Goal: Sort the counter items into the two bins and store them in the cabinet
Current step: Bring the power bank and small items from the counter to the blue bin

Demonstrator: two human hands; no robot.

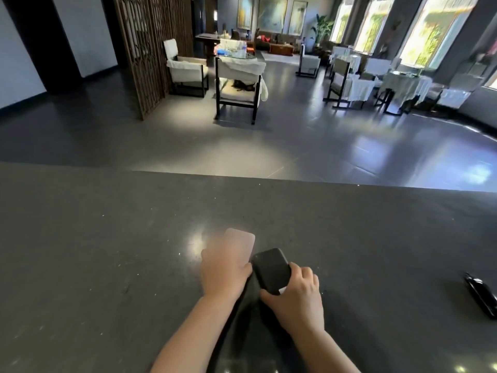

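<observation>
Counter items lie near the front edge of the dark counter (pixel 107 251). Left hand (pixel 224 267) holds a pale flat case (pixel 242 239); right hand (pixel 295 294) grips a black case (pixel 271 269) just beside it. A black object (pixel 481 297) lies well apart, far right.

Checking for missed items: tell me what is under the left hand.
A flat pale pink case sticks out beyond the left hand on the counter. Its near part is covered.
</observation>
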